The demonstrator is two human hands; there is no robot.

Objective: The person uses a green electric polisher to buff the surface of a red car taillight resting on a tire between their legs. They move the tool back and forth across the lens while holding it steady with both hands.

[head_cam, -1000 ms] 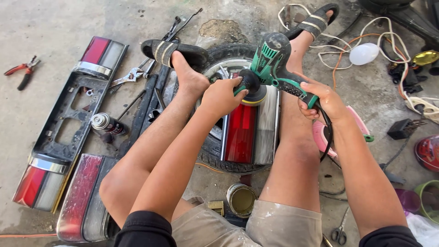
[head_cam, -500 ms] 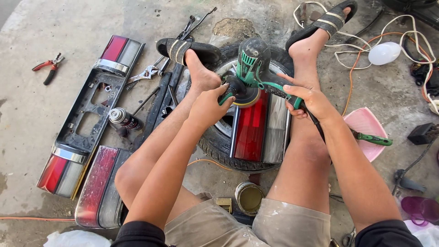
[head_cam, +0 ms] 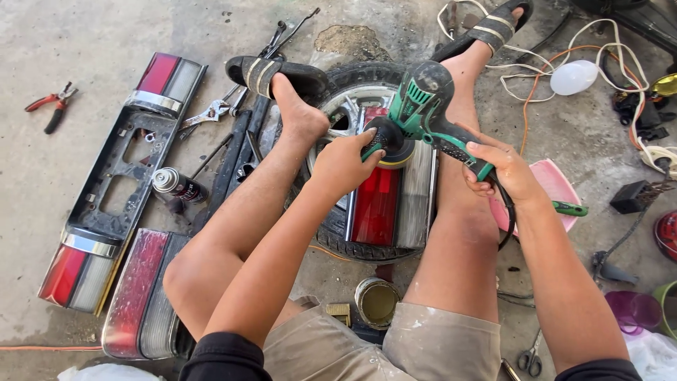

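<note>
Over the last second the green polisher point(head_cam: 423, 113) has tipped back: its motor housing, which stood fairly upright over the left hand point(head_cam: 345, 166), now leans away from those fingers toward the far foot, while the handle slants down into the right hand point(head_cam: 504, 173). The yellow pad point(head_cam: 396, 156) has slid along the red tail lamp lens point(head_cam: 377, 204), and now sits just past the left fingertips at the lens's upper end. The right hand has lowered and drawn nearer the knee.
</note>
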